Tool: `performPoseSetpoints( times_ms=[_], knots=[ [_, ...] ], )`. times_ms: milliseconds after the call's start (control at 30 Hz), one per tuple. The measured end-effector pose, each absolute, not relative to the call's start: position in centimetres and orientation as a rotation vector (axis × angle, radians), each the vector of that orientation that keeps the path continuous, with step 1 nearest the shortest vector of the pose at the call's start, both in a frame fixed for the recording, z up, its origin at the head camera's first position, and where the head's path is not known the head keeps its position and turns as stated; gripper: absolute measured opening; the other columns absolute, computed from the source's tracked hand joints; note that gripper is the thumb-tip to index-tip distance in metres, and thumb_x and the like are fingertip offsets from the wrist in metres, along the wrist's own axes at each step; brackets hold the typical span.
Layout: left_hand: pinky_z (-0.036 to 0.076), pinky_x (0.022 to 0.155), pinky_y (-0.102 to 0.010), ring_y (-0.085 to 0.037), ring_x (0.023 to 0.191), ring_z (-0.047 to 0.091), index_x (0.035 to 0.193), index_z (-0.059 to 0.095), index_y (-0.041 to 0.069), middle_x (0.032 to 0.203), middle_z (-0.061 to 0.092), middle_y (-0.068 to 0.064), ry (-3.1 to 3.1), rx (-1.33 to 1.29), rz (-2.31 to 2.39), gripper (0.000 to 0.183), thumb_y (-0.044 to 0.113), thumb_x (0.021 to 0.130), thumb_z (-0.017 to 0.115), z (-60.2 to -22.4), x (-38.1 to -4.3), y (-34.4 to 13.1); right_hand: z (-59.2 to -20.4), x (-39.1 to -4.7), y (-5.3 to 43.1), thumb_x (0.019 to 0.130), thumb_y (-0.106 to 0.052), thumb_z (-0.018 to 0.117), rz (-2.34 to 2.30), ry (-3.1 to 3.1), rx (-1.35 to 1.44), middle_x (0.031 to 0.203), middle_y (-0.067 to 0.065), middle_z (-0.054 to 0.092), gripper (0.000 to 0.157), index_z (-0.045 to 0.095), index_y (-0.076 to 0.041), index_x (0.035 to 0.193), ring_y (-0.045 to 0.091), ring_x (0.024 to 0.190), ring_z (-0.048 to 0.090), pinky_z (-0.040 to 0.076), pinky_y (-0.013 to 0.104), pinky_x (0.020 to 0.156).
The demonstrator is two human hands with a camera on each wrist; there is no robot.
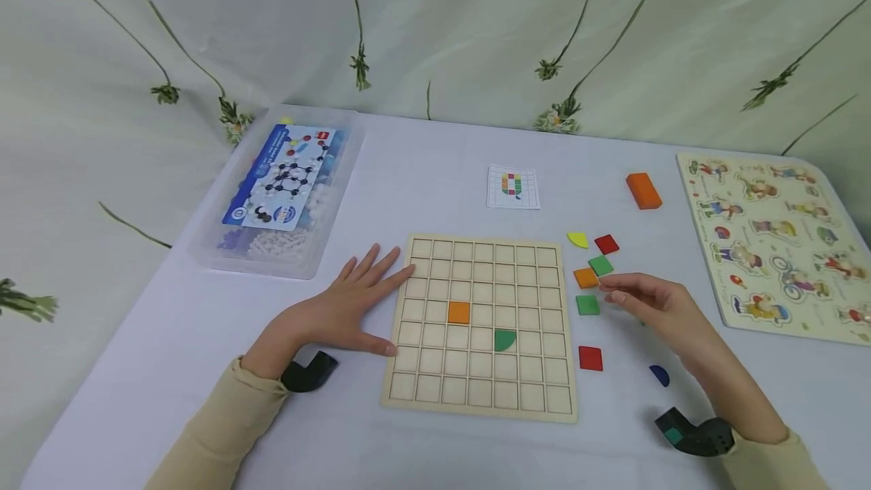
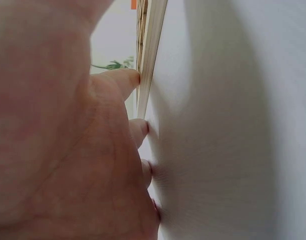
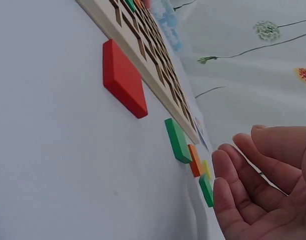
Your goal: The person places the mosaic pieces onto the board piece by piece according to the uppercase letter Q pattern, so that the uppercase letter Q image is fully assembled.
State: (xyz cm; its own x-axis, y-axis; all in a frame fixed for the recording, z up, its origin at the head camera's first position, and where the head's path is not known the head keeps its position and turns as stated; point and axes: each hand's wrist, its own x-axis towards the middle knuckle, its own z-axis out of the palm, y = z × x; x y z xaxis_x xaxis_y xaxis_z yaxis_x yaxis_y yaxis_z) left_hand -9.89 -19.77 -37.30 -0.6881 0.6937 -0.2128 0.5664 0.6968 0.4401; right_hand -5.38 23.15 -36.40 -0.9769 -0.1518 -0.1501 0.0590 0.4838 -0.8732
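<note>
My left hand (image 1: 343,308) lies spread beside the wooden grid board (image 1: 569,399), its index fingertip and thumb tip at the left edge. An orange square tile (image 1: 459,313) and a green quarter-circle tile (image 1: 504,340) sit in cells of the board. To the right of it, my right hand (image 1: 656,307) hovers with loosely bent fingers and nothing between them in the right wrist view. Its fingertips are by another orange tile (image 1: 585,278), a green square tile (image 1: 588,305) and a second green tile (image 1: 601,265). A red tile (image 3: 124,80) lies nearer the wrist.
A yellow quarter-circle (image 1: 578,240), a red tile (image 1: 607,244) and a dark blue half-round piece (image 1: 659,375) lie on the right. Behind are a pattern card (image 1: 513,187) and an orange block (image 1: 643,191). A plastic case (image 1: 275,195) stands left, a picture board (image 1: 782,248) far right.
</note>
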Motion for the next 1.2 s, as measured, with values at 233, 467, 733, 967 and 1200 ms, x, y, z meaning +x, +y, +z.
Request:
performPoseSetpoints(
  times_ms=[233,467,733,967,1200],
  knots=[
    [-0.007,0.105,-0.056,-0.031,0.137,-0.017,0.152,0.014,0.016,0.155,-0.005,-0.010,2.549,0.978,0.475,0.109,0.063,0.070,0.070,-37.5,-9.9,-19.8,-37.7,-5.5,22.6,0.094,-0.024,0.058,-1.527,2.480,-0.037,0.119,0.013,0.060,0.037,0.059,-0.001,0.123,0.005,0.103,0.051,0.043,0.015,0.081],
    [-0.007,0.105,-0.055,-0.030,0.137,-0.017,0.152,0.013,0.017,0.155,-0.005,-0.010,2.554,0.979,0.462,0.109,0.063,0.070,0.070,-37.6,-10.0,-19.8,-38.7,-5.6,22.2,0.090,-0.011,0.063,-1.448,2.590,-0.032,0.110,0.013,0.061,0.030,0.061,-0.001,0.119,0.015,0.087,0.057,0.047,0.016,0.073],
    [-0.007,0.105,-0.055,-0.030,0.137,-0.017,0.152,0.013,0.017,0.155,-0.005,-0.009,2.554,0.968,0.461,0.110,0.063,0.070,0.070,-37.6,-10.0,-19.8,-38.7,-5.4,21.4,0.084,0.001,0.067,-1.333,2.747,-0.092,0.093,0.008,0.058,0.030,0.064,-0.003,0.113,0.022,0.077,0.048,0.040,0.020,0.058],
    [-0.006,0.105,-0.055,-0.031,0.137,-0.017,0.152,0.014,0.017,0.155,-0.004,-0.010,2.548,0.960,0.467,0.110,0.062,0.070,0.071,-37.3,-9.9,-19.6,-38.9,-4.9,20.9,0.080,0.006,0.069,-1.323,2.815,-0.191,0.102,0.005,0.057,0.031,0.067,-0.008,0.108,0.019,0.074,0.044,0.036,0.022,0.058],
    [-0.007,0.105,-0.055,-0.030,0.137,-0.017,0.152,0.014,0.017,0.155,-0.005,-0.010,2.551,0.951,0.462,0.110,0.061,0.069,0.072,-37.2,-9.9,-19.6,-39.2,-4.8,20.8,0.077,0.012,0.068,-1.346,2.861,-0.340,0.100,0.000,0.056,0.031,0.067,-0.009,0.099,0.013,0.087,0.049,0.041,0.016,0.070]
  ],
)
